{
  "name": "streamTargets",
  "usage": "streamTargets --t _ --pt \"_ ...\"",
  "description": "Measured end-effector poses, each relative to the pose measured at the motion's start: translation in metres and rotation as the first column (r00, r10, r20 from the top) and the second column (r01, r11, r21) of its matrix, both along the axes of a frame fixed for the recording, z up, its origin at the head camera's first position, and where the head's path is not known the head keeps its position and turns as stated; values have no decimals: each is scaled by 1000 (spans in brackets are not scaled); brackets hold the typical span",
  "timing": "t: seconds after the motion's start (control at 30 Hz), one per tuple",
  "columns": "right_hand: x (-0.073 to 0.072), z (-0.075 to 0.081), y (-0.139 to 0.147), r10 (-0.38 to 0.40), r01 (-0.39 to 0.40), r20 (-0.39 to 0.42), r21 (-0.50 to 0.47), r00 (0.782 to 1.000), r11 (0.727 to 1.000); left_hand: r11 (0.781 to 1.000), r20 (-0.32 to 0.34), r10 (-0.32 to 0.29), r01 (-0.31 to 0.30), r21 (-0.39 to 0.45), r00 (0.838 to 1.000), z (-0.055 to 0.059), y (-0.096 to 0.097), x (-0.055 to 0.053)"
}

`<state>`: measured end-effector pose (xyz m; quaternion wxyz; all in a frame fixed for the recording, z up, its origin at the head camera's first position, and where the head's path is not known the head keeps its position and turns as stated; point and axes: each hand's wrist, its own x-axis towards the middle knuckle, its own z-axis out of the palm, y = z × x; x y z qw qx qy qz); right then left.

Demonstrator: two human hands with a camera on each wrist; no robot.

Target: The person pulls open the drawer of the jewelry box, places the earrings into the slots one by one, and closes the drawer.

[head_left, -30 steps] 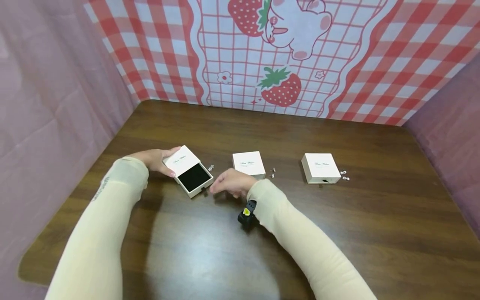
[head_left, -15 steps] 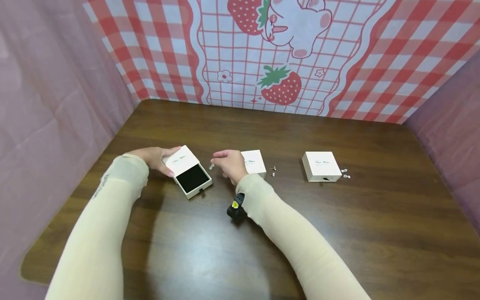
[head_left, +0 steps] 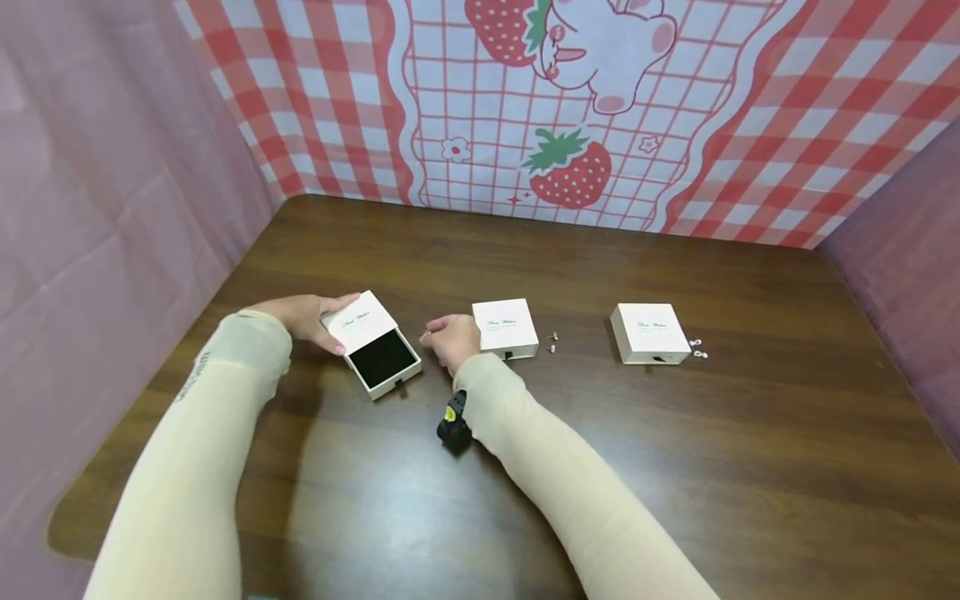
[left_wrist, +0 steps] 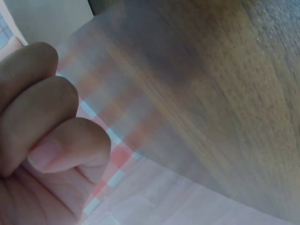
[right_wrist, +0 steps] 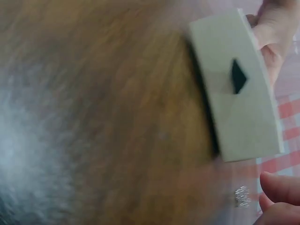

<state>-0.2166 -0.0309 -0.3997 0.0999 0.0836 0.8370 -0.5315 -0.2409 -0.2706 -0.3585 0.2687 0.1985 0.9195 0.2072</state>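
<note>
My left hand (head_left: 303,319) grips the lid end of a white drawer-style jewelry box (head_left: 362,319) at the left of the table. Its drawer is pulled partway out and shows a black lining (head_left: 384,358). Curled fingers (left_wrist: 56,112) fill the left of the left wrist view. My right hand (head_left: 455,339) is just right of that box, thumb and fingertips close together over small silver earrings. In the right wrist view the earrings (right_wrist: 242,197) lie beside the fingertips (right_wrist: 274,183); I cannot tell whether one is pinched.
A second white box (head_left: 504,327) stands at the right hand's side, with small earrings (head_left: 552,342) to its right. Farther right is a third white box (head_left: 650,333) with another pair of earrings (head_left: 698,347) beside it. A checked strawberry cloth (head_left: 480,125) hangs behind the table.
My right hand has moved from in front of the open box up and left to the silver earrings beside it. The left hand still holds the box in about the same place.
</note>
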Motion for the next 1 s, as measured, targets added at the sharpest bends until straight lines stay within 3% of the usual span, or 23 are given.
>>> streamTargets --t 0.13,0.47,0.7,1.0 --pt "0 -3 -5 -34 34 -8 22 999 999 1000 14 7 -7 7 1000 1 -1 0" --pt "-6 -11 -5 -9 9 -1 49 1000 999 999 39 35 -35 10 999 2 0 1" --pt "-7 -16 -5 36 -10 -118 212 992 977 1000 33 25 -25 6 999 1 2 0" --pt "-7 -15 -7 59 -21 -137 267 989 963 999 35 38 -38 -11 999 2 2 1"
